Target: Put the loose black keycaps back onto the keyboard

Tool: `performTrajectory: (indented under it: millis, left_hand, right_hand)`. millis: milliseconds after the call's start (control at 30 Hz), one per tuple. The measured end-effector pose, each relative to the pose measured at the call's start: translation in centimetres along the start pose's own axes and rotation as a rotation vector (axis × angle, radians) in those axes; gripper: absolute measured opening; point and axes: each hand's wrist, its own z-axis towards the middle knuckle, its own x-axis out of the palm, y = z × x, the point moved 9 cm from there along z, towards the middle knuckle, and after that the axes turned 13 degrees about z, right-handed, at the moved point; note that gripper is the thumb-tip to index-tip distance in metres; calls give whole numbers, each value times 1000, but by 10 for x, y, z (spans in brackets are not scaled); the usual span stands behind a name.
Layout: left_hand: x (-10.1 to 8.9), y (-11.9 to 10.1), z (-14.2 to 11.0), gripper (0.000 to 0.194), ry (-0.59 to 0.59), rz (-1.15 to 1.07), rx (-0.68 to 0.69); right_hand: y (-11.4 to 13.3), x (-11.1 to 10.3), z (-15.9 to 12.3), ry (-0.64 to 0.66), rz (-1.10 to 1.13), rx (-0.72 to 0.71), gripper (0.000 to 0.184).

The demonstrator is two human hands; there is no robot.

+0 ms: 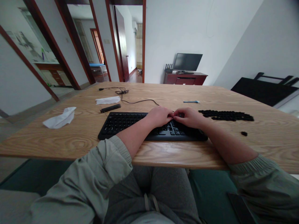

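My left hand and my right hand rest on top of a black computer keyboard, their fingertips meeting over its upper middle. A small dark object shows among my right fingers, too small to identify. The hands and forearms hide the keyboard's middle. To the right of my right hand lies a long cluster of black keycaps, and a single black keycap sits nearer the table's front edge.
The wooden table also holds a black cable, a black stick-shaped object, crumpled white tissues, and a blue-and-white tool. A dark TV cabinet stands beyond the table.
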Motion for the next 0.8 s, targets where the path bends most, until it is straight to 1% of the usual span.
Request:
performTrajectory:
  millis: [133,267,333,467,533,633,733,800]
  left_hand:
    - [0,0,0,29,-5,27,2]
    - [2,-1,1,28,10,36,38]
    - [4,-2,1,28,23,53,55]
    - [3,0,-1,27,57,56,57]
    - [-2,5,-3,28,50,31,40]
    - [-13,22,-8,31,15,5,-36]
    - [-20,40,-11,31,-12,-5,-113]
    - [-24,46,-12,31,-31,-12,-129]
  right_hand:
    - [1,1,-1,10,-2,4,28]
    - [-1,2,0,55,16,29,33]
    - [-5,2,4,97,28,55,36]
    - [-11,2,17,238,52,112,41]
    - [-13,2,23,311,51,154,38]
    - [-12,4,28,408,51,207,31]
    - [-9,4,32,423,21,233,25]
    - [-8,3,35,422,-10,238,23]
